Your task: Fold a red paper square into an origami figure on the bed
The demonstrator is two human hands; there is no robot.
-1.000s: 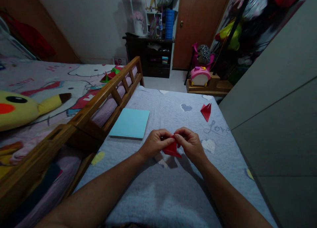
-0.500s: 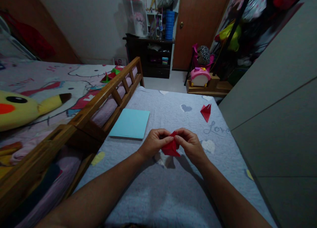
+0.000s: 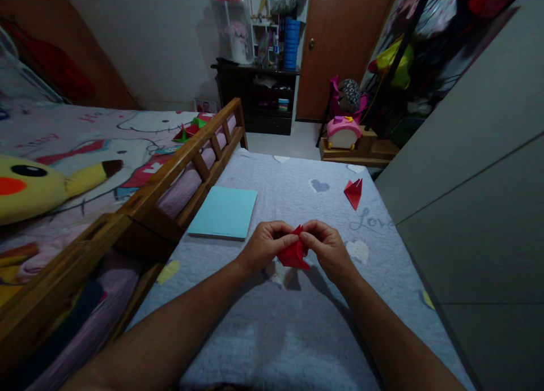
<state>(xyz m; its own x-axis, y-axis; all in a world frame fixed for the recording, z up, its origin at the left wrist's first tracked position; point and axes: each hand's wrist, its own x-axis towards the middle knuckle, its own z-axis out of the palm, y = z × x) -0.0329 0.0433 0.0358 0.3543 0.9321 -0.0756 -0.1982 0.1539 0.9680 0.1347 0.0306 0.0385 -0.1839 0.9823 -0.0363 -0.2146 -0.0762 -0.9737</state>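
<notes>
Between my two hands is a piece of folded red paper (image 3: 293, 256), raised a little over the bed. My left hand (image 3: 266, 246) pinches its upper left part between thumb and fingers. On the other side, my right hand (image 3: 329, 248) pinches the top right part, close to my left thumb. A small point of paper sticks up between the fingertips, and a flap hangs below. The fingers cover much of the folds. Farther off to the right, a second folded red paper piece (image 3: 353, 194) lies on the blue bedsheet (image 3: 289, 192).
A light-blue square pad (image 3: 225, 211) lies left of my hands, beside the wooden bed rail (image 3: 187, 157). Beyond the rail are a yellow plush toy (image 3: 38, 190) and red-and-green folded paper (image 3: 189, 130). A pale cabinet (image 3: 476, 209) borders the bed's right side.
Almost nothing differs. Both hands keep their pinch on the red paper in the same spot, with at most a tiny shift of the right fingers.
</notes>
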